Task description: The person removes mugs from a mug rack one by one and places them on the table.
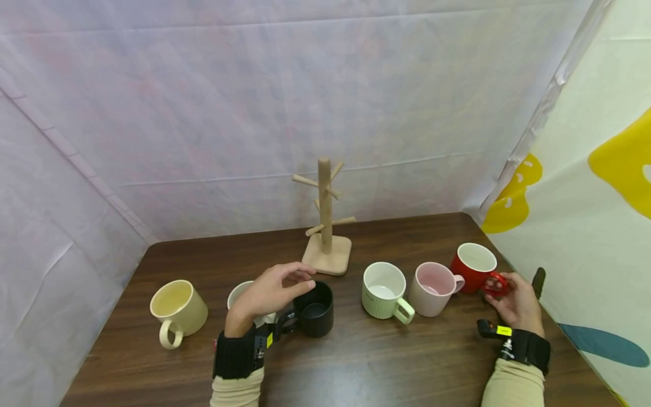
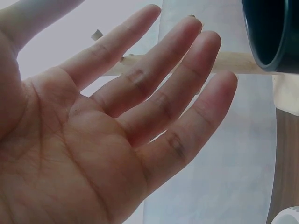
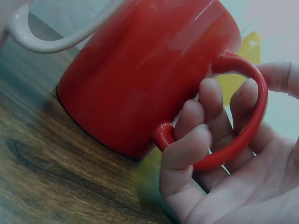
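Observation:
My right hand (image 1: 519, 305) is at the handle of a red mug (image 1: 467, 278) with a white inside, standing upright at the table's right. In the right wrist view, its fingers curl through and around the red handle (image 3: 263, 100). My left hand (image 1: 272, 291) hovers over the left side of a black mug (image 1: 321, 327), its fingers relaxed and holding nothing. The left wrist view shows the bare palm, with the dark mug (image 2: 257, 42) at upper right, apart from the fingertips. A white mug (image 1: 238, 291) is partly hidden behind the left hand.
A wooden mug tree (image 1: 325, 215) with bare pegs stands at the back middle. A pale green mug (image 1: 378, 302) and a pink mug (image 1: 427, 297) stand between the black and red mugs. At far left is a yellow mug (image 1: 185, 311). Cloth walls (image 1: 229, 113) border the table.

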Tool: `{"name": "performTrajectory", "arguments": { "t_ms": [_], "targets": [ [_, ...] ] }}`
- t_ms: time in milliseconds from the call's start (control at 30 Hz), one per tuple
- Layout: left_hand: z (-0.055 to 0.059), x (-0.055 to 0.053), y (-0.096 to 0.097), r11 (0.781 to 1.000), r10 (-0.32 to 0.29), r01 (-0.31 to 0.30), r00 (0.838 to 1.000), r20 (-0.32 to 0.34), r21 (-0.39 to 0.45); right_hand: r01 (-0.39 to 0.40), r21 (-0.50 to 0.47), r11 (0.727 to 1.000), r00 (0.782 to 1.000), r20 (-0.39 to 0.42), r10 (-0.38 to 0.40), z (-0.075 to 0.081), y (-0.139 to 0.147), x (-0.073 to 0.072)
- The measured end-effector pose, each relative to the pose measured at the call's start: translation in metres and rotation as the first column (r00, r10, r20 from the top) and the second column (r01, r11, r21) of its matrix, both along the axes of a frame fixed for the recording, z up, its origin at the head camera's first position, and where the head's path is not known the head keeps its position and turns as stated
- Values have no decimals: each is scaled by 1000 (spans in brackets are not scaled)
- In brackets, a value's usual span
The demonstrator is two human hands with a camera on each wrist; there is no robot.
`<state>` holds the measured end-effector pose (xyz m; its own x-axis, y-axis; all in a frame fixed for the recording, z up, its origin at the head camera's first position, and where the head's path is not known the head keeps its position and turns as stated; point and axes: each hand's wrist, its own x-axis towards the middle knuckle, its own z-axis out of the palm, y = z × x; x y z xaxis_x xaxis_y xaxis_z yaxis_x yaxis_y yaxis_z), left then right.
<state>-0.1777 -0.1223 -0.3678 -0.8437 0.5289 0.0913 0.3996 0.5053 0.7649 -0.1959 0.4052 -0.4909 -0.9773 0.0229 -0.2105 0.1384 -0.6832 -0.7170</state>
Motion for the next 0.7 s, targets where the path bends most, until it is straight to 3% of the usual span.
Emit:
{"name": "performTrajectory", "arguments": {
  "t_ms": [200,400,533,567,633,667,700],
  "targets": [
    [1,2,-5,1000,8,-8,1000,9,-3,34,39,999,998,42,-36,4,-6,-1],
    [-1,4,-7,1000,28,-28,1000,3,-4,44,83,996,998,34,-47,5,-7,-4],
    [0,3,0,997,74,-74,997,-25,7,122,178,976,990,51,-133,9,-3,0],
    [0,3,3,996,92,-91,995,-35,18,164,236,958,982,51,-181,12,-4,2],
    [0,3,9,989,142,-139,988,-64,46,271,381,884,946,67,-318,23,-7,7],
    [0,4,13,983,178,-173,980,-90,60,328,445,833,917,61,-394,30,-10,10],
    [-1,5,17,975,219,-212,968,-120,73,383,520,763,879,49,-474,38,-13,12]
  ]
}}
